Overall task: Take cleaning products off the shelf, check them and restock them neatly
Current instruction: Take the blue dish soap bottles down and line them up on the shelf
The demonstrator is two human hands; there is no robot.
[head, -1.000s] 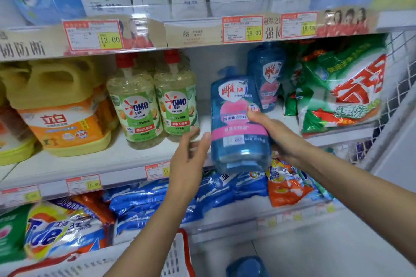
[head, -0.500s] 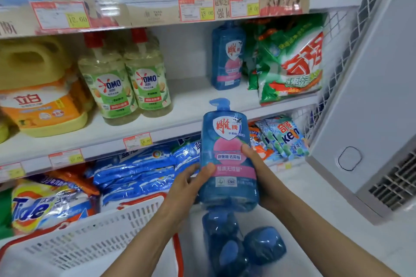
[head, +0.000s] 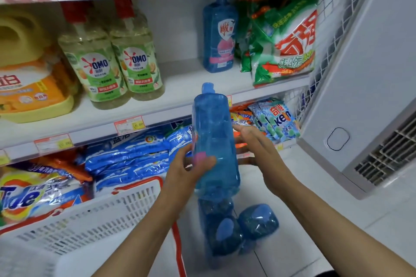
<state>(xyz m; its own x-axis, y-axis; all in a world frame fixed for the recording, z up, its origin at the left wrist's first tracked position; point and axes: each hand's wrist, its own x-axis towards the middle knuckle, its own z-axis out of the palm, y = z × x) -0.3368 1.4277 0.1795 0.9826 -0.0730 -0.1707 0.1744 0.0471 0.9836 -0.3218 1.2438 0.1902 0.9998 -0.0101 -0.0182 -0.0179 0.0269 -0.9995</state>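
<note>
A blue pump bottle (head: 213, 132) of detergent stands upright in the air in front of the shelf edge, its narrow side turned toward me and only a sliver of pink label showing. My left hand (head: 191, 168) grips its lower left side. My right hand (head: 258, 148) is beside the bottle on the right, fingers spread, its fingertips behind the bottle; contact is unclear. A second matching blue bottle (head: 219, 36) stands at the back of the middle shelf (head: 180, 87). Two more blue bottles (head: 227, 229) lie on the floor below.
Two OMO bottles (head: 112, 65) and a yellow jug (head: 29, 67) stand on the shelf's left, green detergent bags (head: 286, 38) on its right. Blue and Tide bags fill the lower shelf. A white basket (head: 90, 220) sits bottom left; a white cabinet (head: 371, 74) stands to the right.
The bottle came off the shelf and down toward me, then turned so its label faces left. My right hand loosened from its grip and opened beside it.
</note>
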